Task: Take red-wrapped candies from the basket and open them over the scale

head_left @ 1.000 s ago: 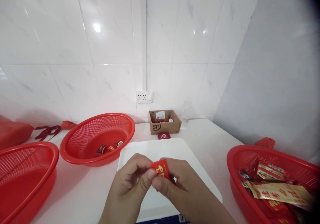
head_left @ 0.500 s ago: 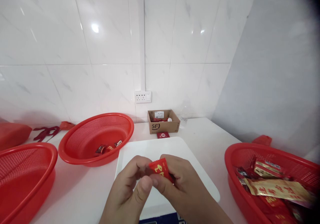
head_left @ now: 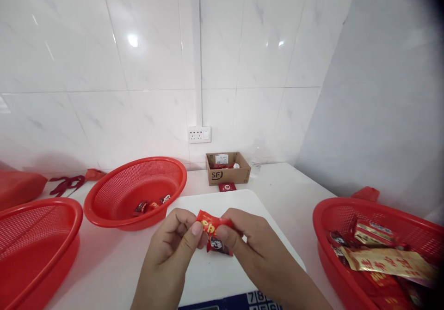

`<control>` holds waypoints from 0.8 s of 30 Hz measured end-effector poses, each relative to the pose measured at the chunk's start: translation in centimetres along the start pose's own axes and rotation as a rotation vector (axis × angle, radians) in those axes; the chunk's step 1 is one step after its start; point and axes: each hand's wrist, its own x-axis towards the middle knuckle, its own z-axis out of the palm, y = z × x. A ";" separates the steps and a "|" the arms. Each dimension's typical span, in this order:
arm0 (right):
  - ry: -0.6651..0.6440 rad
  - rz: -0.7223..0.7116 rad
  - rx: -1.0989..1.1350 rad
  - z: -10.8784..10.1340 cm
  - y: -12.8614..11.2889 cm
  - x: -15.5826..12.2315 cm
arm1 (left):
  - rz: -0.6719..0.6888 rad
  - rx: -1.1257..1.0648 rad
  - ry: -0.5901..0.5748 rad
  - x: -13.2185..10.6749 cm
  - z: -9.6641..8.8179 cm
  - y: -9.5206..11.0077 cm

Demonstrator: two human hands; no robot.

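My left hand (head_left: 173,247) and my right hand (head_left: 248,243) meet over a white tray (head_left: 243,208), both pinching a small red candy wrapper (head_left: 211,225) with yellow print. The left thumb and forefinger grip its left end, the right fingers its right end. A darker wrapped candy (head_left: 218,245) shows just beneath the wrapper, between the hands; I cannot tell whether it is held or lying on the tray.
A red mesh basket (head_left: 114,187) with a few candies stands at the left centre, another red basket (head_left: 21,217) at the far left. A third red basket (head_left: 333,208) on the right holds several packets. A small cardboard box (head_left: 227,175) sits by the wall under a socket.
The wrapper has been pulled out flatter and raised slightly between the hands. A darker candy now shows below it. The hands have drifted a little apart.
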 end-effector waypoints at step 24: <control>0.023 -0.079 0.122 -0.3 -0.1 -0.2 | 0.037 0.124 0.040 -0.2 1.0 0.2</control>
